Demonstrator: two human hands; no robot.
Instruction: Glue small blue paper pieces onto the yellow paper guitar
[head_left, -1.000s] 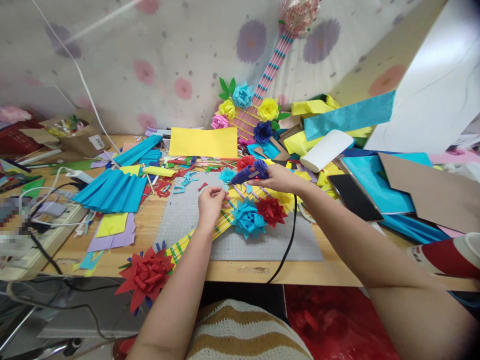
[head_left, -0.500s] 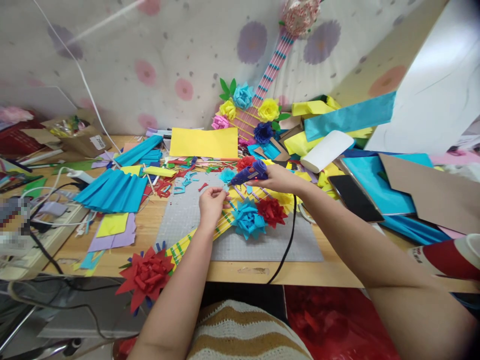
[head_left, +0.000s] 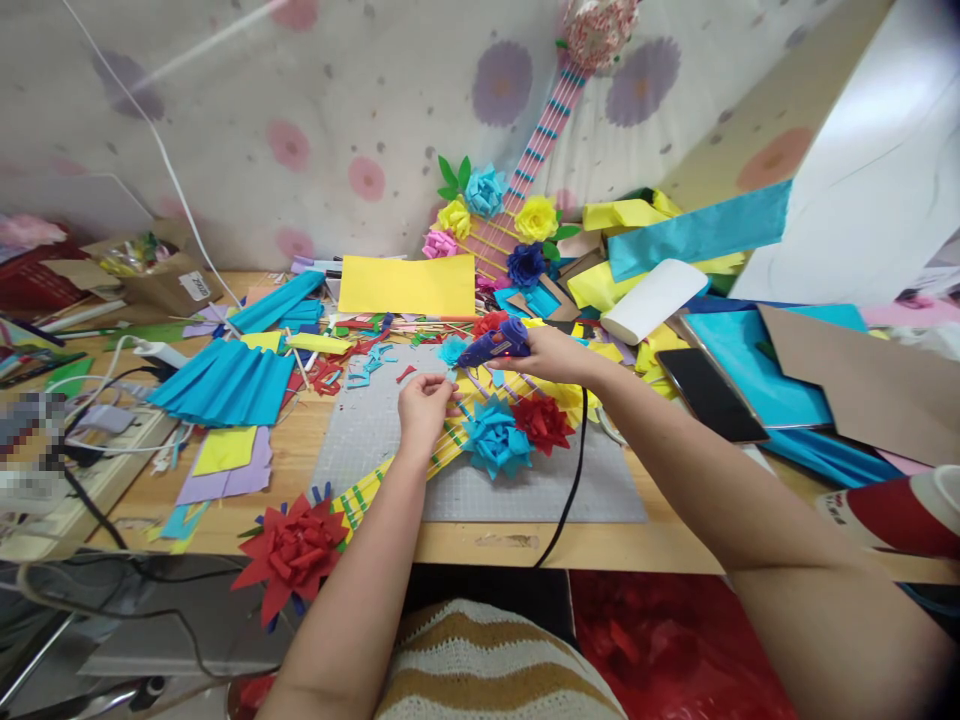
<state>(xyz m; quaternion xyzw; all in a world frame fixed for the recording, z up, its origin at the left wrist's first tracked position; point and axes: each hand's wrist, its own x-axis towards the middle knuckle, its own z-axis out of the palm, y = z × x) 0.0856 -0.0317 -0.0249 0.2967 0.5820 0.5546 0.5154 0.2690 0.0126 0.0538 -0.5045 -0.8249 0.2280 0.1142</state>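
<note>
My right hand (head_left: 553, 354) grips a blue glue gun (head_left: 495, 346), its nozzle pointing left toward my left hand. Its black cord (head_left: 571, 480) trails down over the table's front edge. My left hand (head_left: 424, 404) pinches a small light-blue paper piece (head_left: 448, 377) just below the nozzle. Both hands hover over a yellow striped paper guitar (head_left: 390, 474) lying on a grey cutting mat (head_left: 360, 425). A blue paper flower (head_left: 495, 438) and a red paper flower (head_left: 543, 420) sit on the guitar right of my left hand.
A large red paper flower (head_left: 292, 552) hangs at the front table edge. Pleated blue paper (head_left: 225, 380), a yellow sheet (head_left: 409, 284), paper scraps, a black phone (head_left: 709, 394), cardboard (head_left: 862, 380) and a finished flowered guitar (head_left: 517, 200) against the wall crowd the table.
The glue gun and my right hand have shifted slightly left, closer to the pinched piece. My left hand has barely moved.
</note>
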